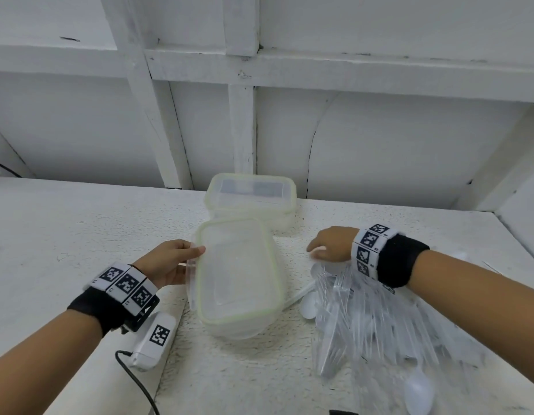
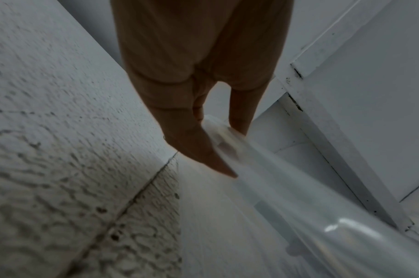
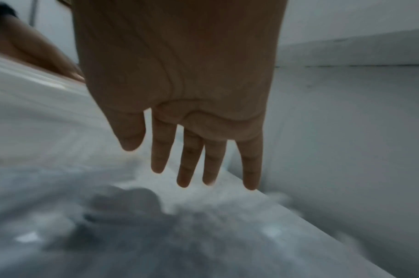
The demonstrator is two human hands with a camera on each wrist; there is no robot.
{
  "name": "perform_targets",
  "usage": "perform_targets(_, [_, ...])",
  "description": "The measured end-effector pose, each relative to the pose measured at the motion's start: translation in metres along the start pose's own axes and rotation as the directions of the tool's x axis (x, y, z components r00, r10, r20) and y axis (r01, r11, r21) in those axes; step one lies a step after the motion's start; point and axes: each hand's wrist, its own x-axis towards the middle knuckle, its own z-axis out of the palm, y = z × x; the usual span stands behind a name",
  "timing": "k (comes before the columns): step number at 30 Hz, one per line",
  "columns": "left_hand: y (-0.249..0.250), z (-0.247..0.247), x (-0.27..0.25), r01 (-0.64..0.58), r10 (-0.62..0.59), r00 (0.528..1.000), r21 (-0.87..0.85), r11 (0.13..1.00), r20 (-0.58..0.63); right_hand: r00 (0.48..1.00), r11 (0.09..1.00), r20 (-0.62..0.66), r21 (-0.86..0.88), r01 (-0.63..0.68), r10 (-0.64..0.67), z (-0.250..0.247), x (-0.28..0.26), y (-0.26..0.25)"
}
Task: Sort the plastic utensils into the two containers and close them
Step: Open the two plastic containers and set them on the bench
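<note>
The near clear container [image 1: 230,327] stands mid-table with its green-rimmed lid [image 1: 238,271] lying askew on top. My left hand [image 1: 182,259] pinches the lid's left edge, thumb on top. In the left wrist view my left hand [image 2: 218,135] holds that translucent lid [image 2: 287,197] by its edge. A second lidded container [image 1: 250,199] stands behind, against the wall. Clear plastic utensils [image 1: 364,319] lie heaped to the right. My right hand [image 1: 325,247] hovers over the pile's far end. The right wrist view shows my right hand [image 3: 192,169] with straight, spread fingers, holding nothing.
A white device with a black-and-white marker [image 1: 155,339] and its black cable [image 1: 137,381] lie at the front left of the white table [image 1: 65,235]. A white spoon [image 1: 418,393] lies at the pile's near end. White wall framing rises behind the table.
</note>
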Motion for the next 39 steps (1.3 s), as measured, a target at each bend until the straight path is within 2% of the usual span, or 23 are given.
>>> perform_targets(2, [0.001, 0.0, 0.0, 0.003, -0.003, 1.0, 0.006, 1.0, 0.001, 0.995, 0.995, 0.017, -0.03, 0.097, -0.096, 0.0, -0.004, -0.023])
perform_targets(5, [0.002, 0.001, -0.001, 0.006, -0.006, 1.0, 0.012, 1.0, 0.0, 0.965, 0.951, 0.093, -0.172, 0.257, -0.244, 0.01, -0.012, -0.047])
perform_targets(8, [0.004, 0.004, -0.004, 0.008, -0.005, 0.999, 0.087, 0.996, -0.032, 0.959, 0.928, 0.099, -0.245, 0.281, -0.265, 0.018, -0.017, -0.042])
perform_targets(10, [0.008, 0.005, -0.006, 0.016, 0.005, 0.997, 0.261, 0.965, -0.077, 0.966, 0.942, 0.07, -0.213, 0.258, -0.249, 0.021, -0.02, -0.034])
perform_targets(13, [0.02, 0.003, -0.013, 0.013, 0.03, 0.995, 0.444, 0.896, -0.09, 0.976, 0.972, -0.023, -0.101, 0.214, -0.217, 0.018, -0.024, -0.03])
perform_targets(15, [0.031, 0.004, -0.019, 0.0, 0.048, 0.995, 0.463, 0.886, -0.091, 0.963, 0.982, -0.191, -0.029, 0.187, -0.189, 0.01, -0.029, -0.034])
perform_targets(16, [0.037, 0.005, -0.022, -0.018, 0.072, 0.993, 0.474, 0.88, -0.097, 0.941, 0.985, -0.299, 0.012, 0.172, -0.16, 0.005, -0.032, -0.039])
perform_targets(18, [0.05, 0.01, -0.029, -0.095, 0.155, 0.984, 0.464, 0.881, -0.092, 0.869, 0.971, -0.49, 0.17, 0.169, -0.065, -0.01, -0.041, -0.055])
perform_targets(20, [0.065, 0.019, -0.035, -0.2, 0.23, 0.972, 0.354, 0.914, -0.043, 0.847, 0.924, -0.531, 0.324, 0.205, -0.002, -0.027, -0.054, -0.079])
perform_targets(23, [0.087, 0.034, -0.042, -0.29, 0.28, 0.956, 0.163, 0.943, 0.085, 0.865, 0.938, -0.501, 0.289, 0.194, -0.025, -0.042, -0.071, -0.118])
perform_targets(26, [0.098, 0.044, -0.044, -0.319, 0.299, 0.942, 0.133, 0.938, 0.154, 0.831, 0.958, -0.556, 0.229, 0.174, -0.019, -0.045, -0.074, -0.137])
perform_targets(28, [0.093, 0.043, -0.039, -0.291, 0.272, 0.955, 0.198, 0.936, 0.12, 0.817, 0.962, -0.577, 0.229, 0.147, 0.012, -0.048, -0.074, -0.135])
perform_targets(29, [0.088, 0.04, -0.035, -0.267, 0.259, 0.964, 0.298, 0.916, 0.065, 0.811, 0.968, -0.585, 0.215, 0.133, 0.019, -0.05, -0.074, -0.13])
perform_targets(31, [0.07, 0.029, -0.027, -0.152, 0.234, 0.969, 0.552, 0.82, -0.08, 0.806, 0.975, -0.592, 0.193, 0.114, 0.023, -0.051, -0.073, -0.117])
perform_targets(33, [0.048, 0.018, -0.018, -0.005, 0.134, 0.979, 0.644, 0.765, -0.152, 0.799, 0.973, -0.6, 0.207, 0.099, 0.046, -0.049, -0.072, -0.101])
perform_targets(34, [0.037, 0.014, -0.014, 0.045, 0.068, 0.986, 0.627, 0.778, -0.154, 0.789, 0.968, -0.611, 0.233, 0.095, 0.069, -0.047, -0.072, -0.093])
perform_targets(36, [0.022, 0.012, -0.01, 0.112, -0.053, 0.989, 0.475, 0.873, -0.135, 0.757, 0.93, -0.638, 0.348, 0.119, 0.142, -0.044, -0.072, -0.079])
perform_targets(38, [0.017, 0.009, -0.009, 0.125, -0.097, 0.989, 0.291, 0.949, -0.108, 0.736, 0.871, -0.643, 0.466, 0.158, 0.211, -0.042, -0.072, -0.069])
perform_targets(39, [0.018, 0.006, -0.01, 0.114, -0.086, 0.99, 0.259, 0.959, -0.115, 0.739, 0.848, -0.633, 0.504, 0.165, 0.232, -0.041, -0.071, -0.066])
